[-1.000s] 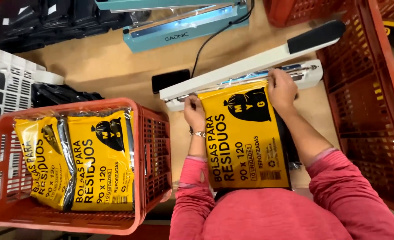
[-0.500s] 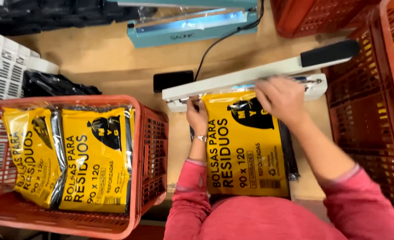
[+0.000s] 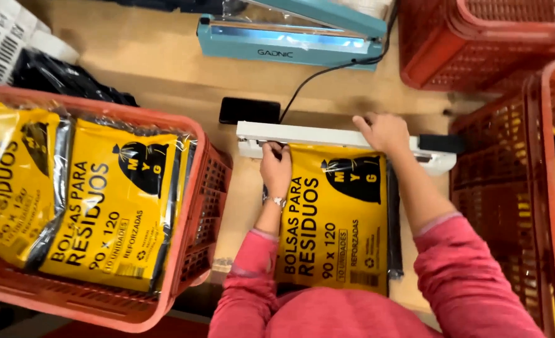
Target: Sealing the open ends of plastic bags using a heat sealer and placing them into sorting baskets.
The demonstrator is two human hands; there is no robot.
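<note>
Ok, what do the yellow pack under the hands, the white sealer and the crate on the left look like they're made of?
The yellow pack looks like glossy plastic film: it wrinkles and shows a clear edge over dark contents. The white sealer, pressed by the right hand, has a smooth painted bar, metal or hard plastic, hard to tell. The left hand rests on the pack's top. The crate looks like moulded red plastic with lattice walls.

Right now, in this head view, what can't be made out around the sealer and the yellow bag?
- Bag mouth: the top edge of the yellow bag lies under the white sealer arm.
- Right hand: the palm presses on the arm, so the fingertips' contact is unclear.
- Left hand: its fingertips are tucked under the arm.
- Bag bottom: covered by the pink sleeve.
- Right crate: cut off by the frame edge.
</note>
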